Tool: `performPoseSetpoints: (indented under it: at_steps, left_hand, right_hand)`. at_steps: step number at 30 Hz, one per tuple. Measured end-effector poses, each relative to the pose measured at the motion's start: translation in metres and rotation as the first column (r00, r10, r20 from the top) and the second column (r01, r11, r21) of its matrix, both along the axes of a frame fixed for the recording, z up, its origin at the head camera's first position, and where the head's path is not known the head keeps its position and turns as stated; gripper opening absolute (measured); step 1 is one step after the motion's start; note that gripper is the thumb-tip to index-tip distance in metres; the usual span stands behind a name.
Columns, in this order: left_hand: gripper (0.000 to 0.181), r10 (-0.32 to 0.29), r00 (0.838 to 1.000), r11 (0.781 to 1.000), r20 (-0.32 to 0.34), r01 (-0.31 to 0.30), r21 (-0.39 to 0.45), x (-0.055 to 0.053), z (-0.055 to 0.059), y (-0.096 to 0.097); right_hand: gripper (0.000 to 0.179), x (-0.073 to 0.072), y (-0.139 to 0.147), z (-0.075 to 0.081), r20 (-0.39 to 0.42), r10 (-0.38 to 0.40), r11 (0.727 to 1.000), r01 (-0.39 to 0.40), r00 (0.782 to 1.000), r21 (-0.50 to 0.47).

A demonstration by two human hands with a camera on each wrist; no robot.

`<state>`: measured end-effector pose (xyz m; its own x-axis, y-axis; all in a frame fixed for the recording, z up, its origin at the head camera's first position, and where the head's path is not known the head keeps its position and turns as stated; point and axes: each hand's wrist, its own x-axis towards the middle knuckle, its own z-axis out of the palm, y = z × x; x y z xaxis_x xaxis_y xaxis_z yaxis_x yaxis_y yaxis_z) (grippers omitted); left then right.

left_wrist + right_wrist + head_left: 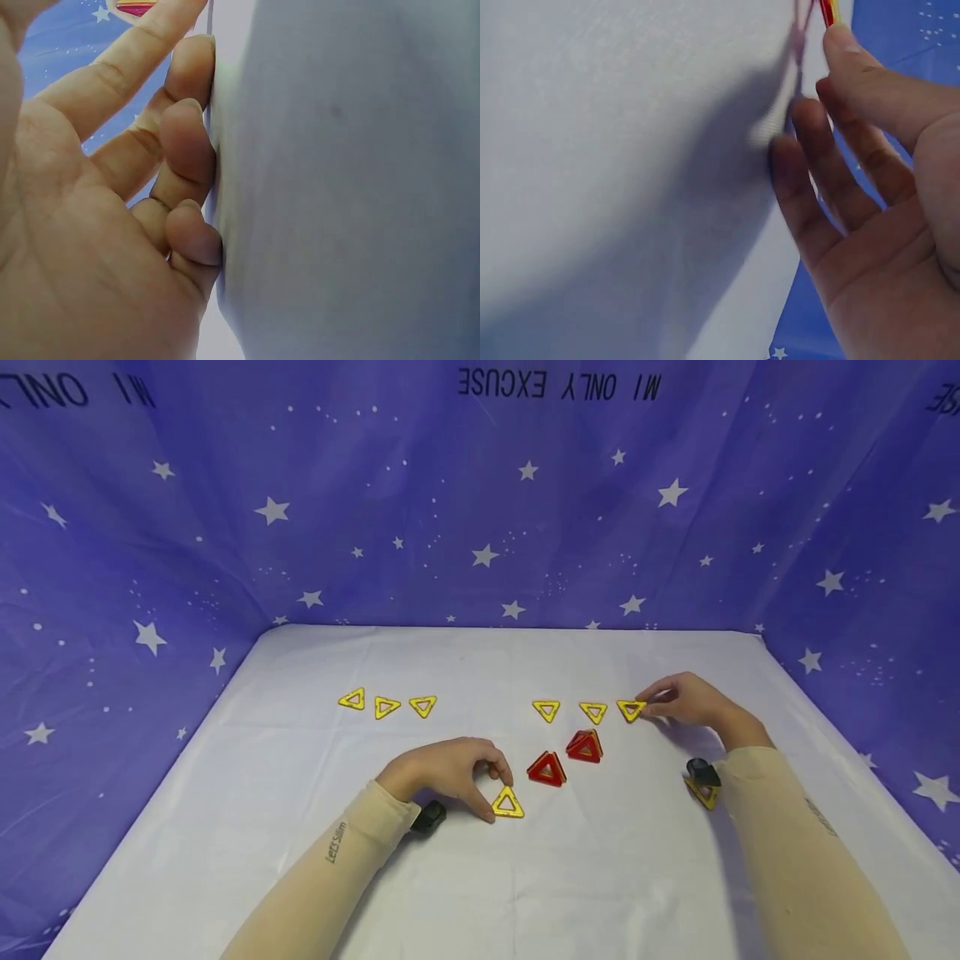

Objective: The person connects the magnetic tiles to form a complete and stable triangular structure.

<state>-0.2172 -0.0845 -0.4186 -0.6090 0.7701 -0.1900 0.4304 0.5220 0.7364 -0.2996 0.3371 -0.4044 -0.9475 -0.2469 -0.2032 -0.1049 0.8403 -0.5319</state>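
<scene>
Low in the middle of the head view, my left hand (453,768) pinches a yellow triangle tile (510,814) with an open centre, between thumb and index finger. To its right are two red triangle pieces, the nearer one (537,769) and the farther one (575,747), both with yellow at their edges. My right hand (690,702) pinches the rightmost yellow triangle tile (632,702) of a row. Two similar tiles, a middle one (593,706) and a left one (546,703), lie beside it. In the left wrist view, the outer fingers (187,142) curl against the white cloth.
Three more yellow triangles lie in a row at the left, the middle one being a sideways tile (379,707). Another yellow triangle (705,802) is partly covered by the right wrist camera (702,772). A white cloth (600,877) covers the table; a purple starry curtain (420,510) surrounds it.
</scene>
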Motion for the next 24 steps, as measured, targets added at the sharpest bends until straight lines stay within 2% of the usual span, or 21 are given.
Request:
performPoseSetpoints:
  at_steps: [6, 10, 14, 18, 24]
  left_hand:
    - [0.042, 0.005, 1.0, 1.0, -0.012, -0.005, -0.013, -0.001, 0.002, 0.0]
    - [0.041, 0.008, 0.999, 1.0, -0.034, -0.009, -0.03, -0.001, 0.003, 0.002]
    - [0.04, 0.004, 0.999, 0.999, -0.052, -0.006, -0.035, 0.0, 0.0, 0.004]
    - [0.04, 0.006, 0.998, 0.999, -0.067, -0.009, -0.046, 0.002, -0.001, 0.006]
    - [0.039, -0.003, 0.996, 0.999, -0.084, -0.001, -0.045, 0.003, 0.0, 0.01]
  right_hand:
    - [0.036, 0.014, -0.006, 0.008, -0.019, -0.05, 0.986, 0.046, 0.999, -0.159]
    - [0.038, 0.027, -0.017, 0.014, -0.04, -0.044, 0.966, 0.032, 0.998, -0.256]
    - [0.031, 0.042, -0.031, 0.018, -0.064, 0.012, 0.943, -0.033, 0.998, -0.331]
    - [0.026, 0.057, -0.045, 0.02, -0.09, 0.094, 0.923, -0.121, 0.992, -0.367]
    - [0.021, 0.075, -0.069, 0.02, -0.038, 0.205, 0.884, -0.202, 0.978, -0.422]
